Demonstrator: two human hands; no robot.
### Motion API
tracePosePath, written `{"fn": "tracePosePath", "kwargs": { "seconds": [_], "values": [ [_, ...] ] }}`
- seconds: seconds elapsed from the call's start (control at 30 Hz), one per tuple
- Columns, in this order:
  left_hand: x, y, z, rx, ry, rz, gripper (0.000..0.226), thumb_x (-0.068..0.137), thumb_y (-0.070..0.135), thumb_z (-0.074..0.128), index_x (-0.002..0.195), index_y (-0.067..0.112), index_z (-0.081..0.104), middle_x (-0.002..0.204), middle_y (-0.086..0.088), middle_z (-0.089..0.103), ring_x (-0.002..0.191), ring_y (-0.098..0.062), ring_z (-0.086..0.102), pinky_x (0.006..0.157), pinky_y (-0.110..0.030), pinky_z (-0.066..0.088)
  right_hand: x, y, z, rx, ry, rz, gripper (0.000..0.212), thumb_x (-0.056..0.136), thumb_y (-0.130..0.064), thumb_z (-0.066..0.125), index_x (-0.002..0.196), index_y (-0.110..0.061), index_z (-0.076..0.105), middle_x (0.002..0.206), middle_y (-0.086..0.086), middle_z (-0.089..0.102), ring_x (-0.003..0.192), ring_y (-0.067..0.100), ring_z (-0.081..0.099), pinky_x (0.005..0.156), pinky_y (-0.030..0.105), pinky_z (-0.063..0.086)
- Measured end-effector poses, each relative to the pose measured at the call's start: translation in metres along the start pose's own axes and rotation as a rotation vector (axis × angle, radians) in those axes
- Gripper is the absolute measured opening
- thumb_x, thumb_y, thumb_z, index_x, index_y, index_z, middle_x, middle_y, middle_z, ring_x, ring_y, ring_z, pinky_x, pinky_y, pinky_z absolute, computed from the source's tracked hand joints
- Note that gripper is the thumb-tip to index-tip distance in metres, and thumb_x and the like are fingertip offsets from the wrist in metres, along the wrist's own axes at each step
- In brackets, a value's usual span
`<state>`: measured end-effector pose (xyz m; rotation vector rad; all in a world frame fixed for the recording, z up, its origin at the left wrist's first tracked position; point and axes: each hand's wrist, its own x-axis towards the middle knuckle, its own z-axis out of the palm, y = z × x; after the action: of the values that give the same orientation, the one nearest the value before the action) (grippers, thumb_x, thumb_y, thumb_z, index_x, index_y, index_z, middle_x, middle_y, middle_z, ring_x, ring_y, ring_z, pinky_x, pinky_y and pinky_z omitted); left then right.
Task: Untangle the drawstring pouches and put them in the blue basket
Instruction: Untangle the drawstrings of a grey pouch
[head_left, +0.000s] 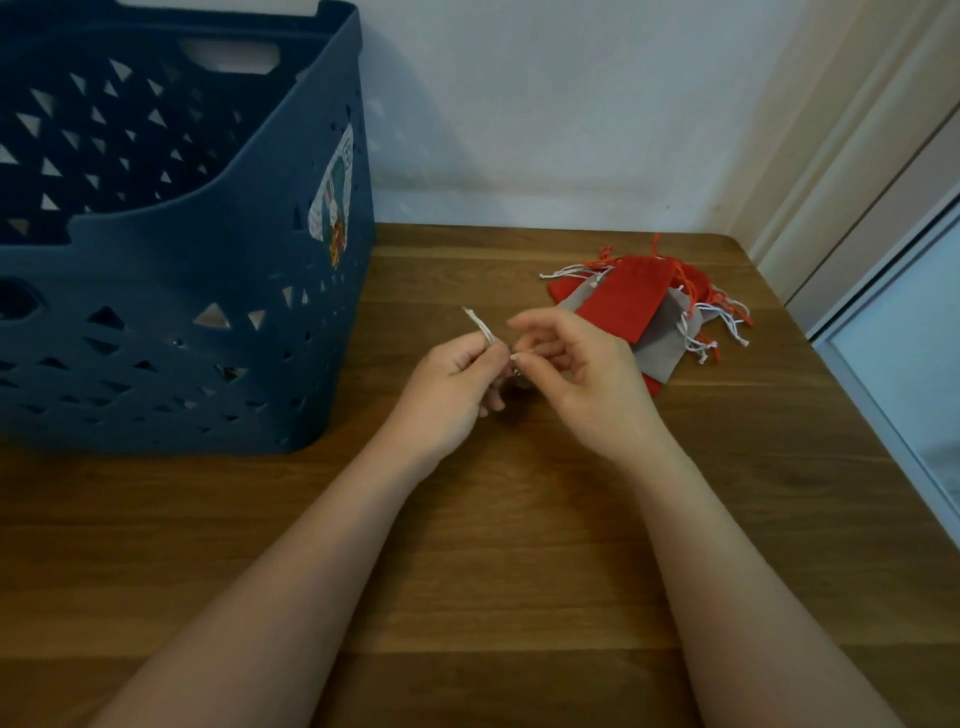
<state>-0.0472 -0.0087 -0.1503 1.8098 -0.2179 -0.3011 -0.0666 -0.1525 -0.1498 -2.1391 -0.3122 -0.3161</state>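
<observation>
Head view: wooden table (519, 571), white wall (571, 104).

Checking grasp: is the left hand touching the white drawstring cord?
Touching. Head view shows left hand fingers pinching the white drawstring cord.

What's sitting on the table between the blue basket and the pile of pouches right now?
In the head view, only the two hands: the left hand pinching white strings and the right hand beside it, over bare table.

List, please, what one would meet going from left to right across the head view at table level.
blue basket → white drawstring pinched by the left hand → right hand → pile of red and grey pouches
</observation>
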Motion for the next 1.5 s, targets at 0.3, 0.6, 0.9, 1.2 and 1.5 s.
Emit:
{"fn": "tracePosePath", "kwargs": {
  "seconds": [0.3, 0.6, 0.9, 1.2, 1.5],
  "values": [
    [0.001, 0.001, -0.002, 0.046, 0.010, -0.007, 0.023, 0.098, 0.025, 0.045, 0.086, 0.022, 0.064, 0.080, 0.006, 0.062, 0.065, 0.003, 0.056, 0.062, -0.015, 0.046, 0.002, 0.005, 0.005, -0.011, 0.022, 0.072, 0.014, 0.083, -0.014, 0.068, 0.087, -0.026, 0.064, 0.080, -0.012, 0.064, 0.073, 0.000, 0.061, 0.067, 0.016, 0.050],
    [0.001, 0.001, -0.003, 0.053, 0.002, -0.003, 0.022, 0.097, 0.023, 0.046, 0.085, 0.023, 0.064, 0.078, 0.007, 0.063, 0.061, 0.008, 0.056, 0.055, -0.007, 0.044, 0.002, 0.000, 0.008, -0.031, 0.055, 0.144, 0.016, 0.085, -0.015, 0.067, 0.079, -0.028, 0.059, 0.078, -0.012, 0.063, 0.075, 0.002, 0.060, 0.068, 0.020, 0.049],
    [-0.001, 0.000, 0.002, 0.311, 0.079, 0.104, 0.011, 0.090, 0.022, 0.058, 0.088, 0.033, 0.061, 0.091, 0.012, 0.062, 0.082, 0.002, 0.060, 0.074, -0.013, 0.049, 0.000, -0.002, 0.013, 0.204, 0.208, 0.280, 0.025, 0.083, -0.007, 0.066, 0.082, -0.030, 0.059, 0.084, -0.002, 0.067, 0.071, 0.008, 0.066, 0.069, 0.027, 0.056],
    [-0.003, 0.000, 0.000, 0.609, 0.266, 0.373, 0.017, 0.091, 0.017, 0.056, 0.106, 0.019, 0.064, 0.096, 0.015, 0.051, 0.088, 0.002, 0.050, 0.071, -0.004, 0.038, 0.001, -0.009, 0.012, -0.371, 0.114, 0.019, 0.018, 0.093, -0.014, 0.054, 0.107, -0.013, 0.065, 0.099, 0.000, 0.064, 0.088, 0.006, 0.055, 0.077, 0.017, 0.042],
    [-0.001, -0.007, 0.002, 0.560, 0.300, 0.453, 0.011, 0.090, 0.013, 0.058, 0.097, 0.016, 0.065, 0.091, 0.010, 0.054, 0.080, 0.001, 0.051, 0.071, -0.008, 0.044, 0.003, -0.006, 0.005, -0.083, -0.092, 0.201, 0.012, 0.096, -0.017, 0.047, 0.091, -0.023, 0.058, 0.076, -0.010, 0.056, 0.070, 0.004, 0.055, 0.065, 0.020, 0.046]
  ]
}}
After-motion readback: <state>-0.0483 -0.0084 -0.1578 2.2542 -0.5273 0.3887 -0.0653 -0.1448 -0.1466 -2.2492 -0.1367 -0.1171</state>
